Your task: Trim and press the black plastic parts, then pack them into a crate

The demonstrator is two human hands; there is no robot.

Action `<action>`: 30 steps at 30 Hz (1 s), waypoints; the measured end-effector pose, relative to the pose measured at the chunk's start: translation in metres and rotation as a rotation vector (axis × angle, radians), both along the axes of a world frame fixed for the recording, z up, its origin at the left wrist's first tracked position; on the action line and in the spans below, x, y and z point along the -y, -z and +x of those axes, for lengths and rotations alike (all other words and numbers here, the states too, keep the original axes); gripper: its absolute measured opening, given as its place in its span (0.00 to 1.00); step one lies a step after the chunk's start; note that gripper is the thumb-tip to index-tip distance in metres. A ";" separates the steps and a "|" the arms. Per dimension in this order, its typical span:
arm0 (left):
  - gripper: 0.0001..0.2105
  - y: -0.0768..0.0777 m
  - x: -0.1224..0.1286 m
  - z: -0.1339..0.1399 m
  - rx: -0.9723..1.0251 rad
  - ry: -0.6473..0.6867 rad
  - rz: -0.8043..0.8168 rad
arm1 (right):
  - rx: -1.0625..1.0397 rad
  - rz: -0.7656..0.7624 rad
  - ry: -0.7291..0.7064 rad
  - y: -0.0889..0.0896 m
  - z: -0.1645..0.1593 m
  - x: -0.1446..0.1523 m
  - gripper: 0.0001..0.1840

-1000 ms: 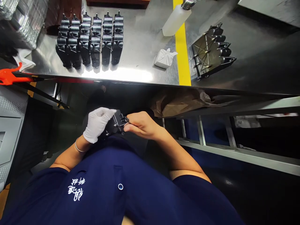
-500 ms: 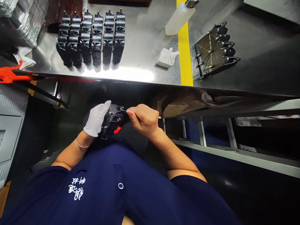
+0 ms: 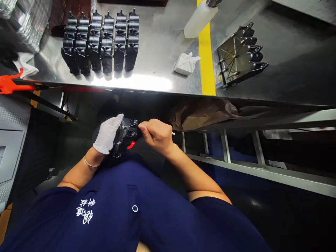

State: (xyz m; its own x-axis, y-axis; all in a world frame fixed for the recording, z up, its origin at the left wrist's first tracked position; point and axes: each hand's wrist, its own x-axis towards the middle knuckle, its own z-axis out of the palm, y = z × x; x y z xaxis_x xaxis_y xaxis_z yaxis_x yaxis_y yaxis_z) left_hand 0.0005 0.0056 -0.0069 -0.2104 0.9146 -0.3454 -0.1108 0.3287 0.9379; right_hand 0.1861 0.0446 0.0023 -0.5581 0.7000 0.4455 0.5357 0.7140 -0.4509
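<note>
In a white glove, my left hand (image 3: 107, 134) is closed round a black molded part (image 3: 127, 133) with ribs and round bosses, held just in front of my body. My bare right hand (image 3: 158, 135) pinches a thin stick-like tool (image 3: 173, 133); its pale rear end sticks out behind the fist. The tool's slim tip points left and lies at the part's upper right boss. Whether the tip touches the part I cannot tell. A small red thing (image 3: 131, 145) shows at the part's lower right edge.
On the metal bench (image 3: 157, 45) stands a row of black molded parts (image 3: 101, 43). A white packet (image 3: 187, 64), a white bottle (image 3: 201, 19) and another ribbed black part (image 3: 240, 56) lie farther right. An orange air gun (image 3: 10, 83) hangs at left. Brown wrapping (image 3: 204, 115) lies below the bench edge.
My right hand has shifted slightly left, bringing the stick-like tool closer over the black part. My left hand keeps its hold, almost unmoved.
</note>
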 end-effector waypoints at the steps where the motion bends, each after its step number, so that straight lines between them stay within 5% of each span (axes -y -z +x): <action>1: 0.18 0.001 0.000 0.000 -0.003 0.001 0.001 | 0.001 -0.010 -0.001 0.001 0.000 0.001 0.17; 6: 0.19 -0.003 0.001 0.000 -0.030 -0.011 -0.003 | -0.041 -0.105 -0.063 -0.004 -0.001 0.003 0.18; 11: 0.20 -0.011 0.002 0.002 -0.033 -0.012 0.006 | -0.197 -0.336 -0.286 -0.016 0.002 -0.003 0.17; 18: 0.20 -0.015 0.004 0.000 -0.054 -0.070 0.037 | -0.135 -0.181 -0.180 -0.019 0.002 -0.001 0.15; 30: 0.19 -0.018 0.009 0.007 -0.094 -0.113 0.082 | -0.104 -0.871 -0.393 -0.027 0.012 -0.002 0.25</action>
